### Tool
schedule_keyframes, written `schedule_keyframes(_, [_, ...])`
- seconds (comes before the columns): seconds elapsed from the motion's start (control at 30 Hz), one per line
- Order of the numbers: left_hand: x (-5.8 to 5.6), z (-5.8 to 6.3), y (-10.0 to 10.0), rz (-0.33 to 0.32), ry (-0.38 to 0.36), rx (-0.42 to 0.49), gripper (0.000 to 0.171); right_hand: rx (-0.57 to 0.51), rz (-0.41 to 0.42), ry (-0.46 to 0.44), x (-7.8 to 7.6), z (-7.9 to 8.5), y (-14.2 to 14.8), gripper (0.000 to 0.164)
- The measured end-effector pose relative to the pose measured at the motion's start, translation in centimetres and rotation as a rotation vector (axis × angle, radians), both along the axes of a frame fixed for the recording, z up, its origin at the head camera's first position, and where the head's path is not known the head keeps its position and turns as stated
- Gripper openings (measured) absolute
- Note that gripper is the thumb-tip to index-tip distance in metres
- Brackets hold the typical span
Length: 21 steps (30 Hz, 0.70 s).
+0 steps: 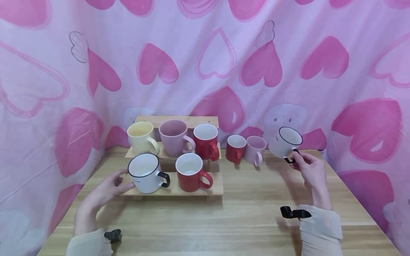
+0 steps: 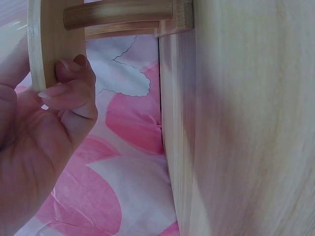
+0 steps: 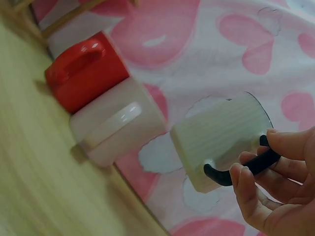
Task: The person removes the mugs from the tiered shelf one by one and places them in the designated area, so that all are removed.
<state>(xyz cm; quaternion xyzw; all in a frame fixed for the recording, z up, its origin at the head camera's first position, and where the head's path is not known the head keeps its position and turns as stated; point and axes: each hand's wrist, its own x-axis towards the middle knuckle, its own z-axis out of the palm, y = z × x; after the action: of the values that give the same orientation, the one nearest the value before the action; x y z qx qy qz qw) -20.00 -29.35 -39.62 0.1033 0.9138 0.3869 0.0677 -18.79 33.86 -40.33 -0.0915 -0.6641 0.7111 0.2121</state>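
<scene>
My right hand (image 1: 309, 169) pinches the black handle (image 3: 256, 164) of a white enamel-style mug (image 1: 283, 142) with a dark rim. This mug is tilted and held above the table at the right. My left hand (image 1: 107, 188) grips the left end of the lower board of a wooden two-tier mug rack (image 1: 215, 183), its curled fingers (image 2: 74, 96) under the board in the left wrist view. Beside that hand, a second white mug (image 1: 145, 174) with a black handle stands on the lower tier, next to a red mug (image 1: 189, 177).
On the upper tier stand a yellow mug (image 1: 139, 137), a larger pink mug (image 1: 173, 140) and another red mug (image 1: 201, 145). Right of the rack, a small red mug (image 1: 231, 151) and a small pink mug (image 1: 253, 151) are on the wooden table (image 1: 250, 213). A heart-print curtain (image 1: 189, 96) hangs behind.
</scene>
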Motion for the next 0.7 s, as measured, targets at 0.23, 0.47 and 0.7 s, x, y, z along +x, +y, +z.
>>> schedule_keyframes(0.23, [0.0,-0.1,-0.1,0.005,0.007,-0.015,0.074,0.091,-0.056,-0.052,-1.3,-2.2,-0.3,0.031])
schedule_keyframes(0.47, [0.1,-0.2,-0.1,0.004,0.011,-0.019,0.071,0.192,-0.131,-0.175,-2.2,-3.9,-0.9,0.038])
schedule_keyframes(0.7, [0.0,-0.2,0.1,0.004,-0.022,0.011,0.076,0.285,-0.171,-0.223,-2.6,-4.2,-0.9,0.041])
